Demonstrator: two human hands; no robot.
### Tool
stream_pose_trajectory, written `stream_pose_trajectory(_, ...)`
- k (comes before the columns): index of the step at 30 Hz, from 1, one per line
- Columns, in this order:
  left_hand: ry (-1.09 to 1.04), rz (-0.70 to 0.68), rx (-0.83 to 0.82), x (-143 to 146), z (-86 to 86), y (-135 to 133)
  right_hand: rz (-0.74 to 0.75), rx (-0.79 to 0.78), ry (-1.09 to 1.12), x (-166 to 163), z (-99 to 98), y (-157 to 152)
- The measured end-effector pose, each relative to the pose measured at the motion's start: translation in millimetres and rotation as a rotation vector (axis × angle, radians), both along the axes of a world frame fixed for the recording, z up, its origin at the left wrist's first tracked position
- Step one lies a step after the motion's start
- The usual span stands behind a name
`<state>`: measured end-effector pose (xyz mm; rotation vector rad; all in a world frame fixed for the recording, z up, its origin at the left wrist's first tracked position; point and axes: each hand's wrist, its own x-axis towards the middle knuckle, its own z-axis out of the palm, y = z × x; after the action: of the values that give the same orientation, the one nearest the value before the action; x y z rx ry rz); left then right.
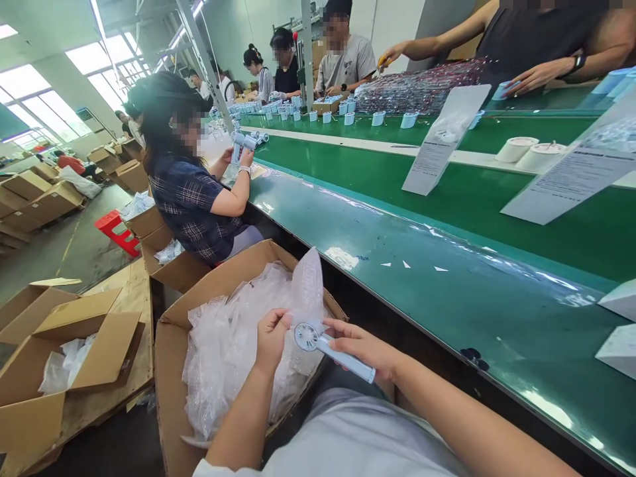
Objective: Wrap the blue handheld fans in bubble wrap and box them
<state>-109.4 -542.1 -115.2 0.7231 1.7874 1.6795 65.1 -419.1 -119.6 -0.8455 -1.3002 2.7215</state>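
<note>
A light blue handheld fan (348,358) lies across my right hand (365,348), whose fingers are wrapped round its handle. The round fan head points left, toward my left hand (273,336). Between thumb and fingers, my left hand pinches the edge of a clear bubble wrap bag (308,285), which stands up behind the fan head. Whether the fan head touches the bag's mouth, I cannot tell. Both hands are above the right side of a cardboard box (171,391) heaped with more bubble wrap bags (223,338).
To my right runs a green conveyor table (397,298) with a raised metal edge. White cards (437,152) stand on it, and light blue parts (377,118) line its far side. A co-worker (189,192) sits ahead on the left. Open cartons (74,351) stand on a wooden pallet at left.
</note>
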Motion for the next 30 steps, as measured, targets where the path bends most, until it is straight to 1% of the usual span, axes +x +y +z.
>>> stream_pose_trajectory(2, 0.138, -0.054, -0.02, 5.7, 4.5, -1.2, -0.05, -0.049, -0.002, 2.6, -3.1, -3.9)
stream_pose_trajectory(4, 0.313, -0.113, -0.036, 6.8, 6.9, -4.0, -0.062, -0.128, 0.064, 6.9, -3.4, -4.4)
stream_pose_trajectory(6, 0.424, -0.104, -0.042, 3.9, 6.0, -7.0, -0.066, -0.207, 0.149, 12.9, -0.6, -0.5)
stream_pose_trajectory(7, 0.438, -0.076, -0.053, 1.9, 4.7, -8.0, -0.059, -0.231, 0.189, 15.9, 1.7, 2.6)
stream_pose_trajectory(9, 0.385, -0.006, -0.09, -0.9, 2.5, -7.9, -0.026, -0.227, 0.249, 20.7, 6.4, 9.1)
stream_pose_trajectory(11, 0.286, 0.032, -0.125, -0.4, 2.9, -5.0, 0.053, -0.171, 0.275, 22.7, 9.5, 13.5)
stream_pose_trajectory(13, 0.195, -0.002, -0.136, 2.9, 6.4, -0.4, 0.123, -0.106, 0.27, 21.9, 9.7, 14.3)
stream_pose_trajectory(17, 0.003, -0.143, -0.134, 10.7, 15.8, 6.7, 0.167, -0.026, 0.22, 15.5, 5.0, 7.7)
stream_pose_trajectory(19, -0.128, -0.165, -0.157, 13.3, 18.2, 9.0, 0.223, -0.023, 0.214, 12.0, 4.1, 2.4)
stream_pose_trajectory(22, -0.297, -0.181, -0.235, 16.8, 18.2, 12.9, 0.314, -0.017, 0.249, 8.9, 6.1, -6.0)
stream_pose_trajectory(25, -0.324, -0.162, -0.28, 20.3, 15.8, 17.1, 0.307, 0.008, 0.221, 11.0, 9.5, -12.2)
stream_pose_trajectory(28, -0.257, -0.089, -0.268, 23.2, 12.8, 20.0, 0.268, 0.043, 0.147, 17.3, 11.4, -14.0)
stream_pose_trajectory(30, -0.195, -0.033, -0.244, 24.7, 11.4, 20.7, 0.278, 0.083, 0.138, 21.1, 11.4, -13.1)
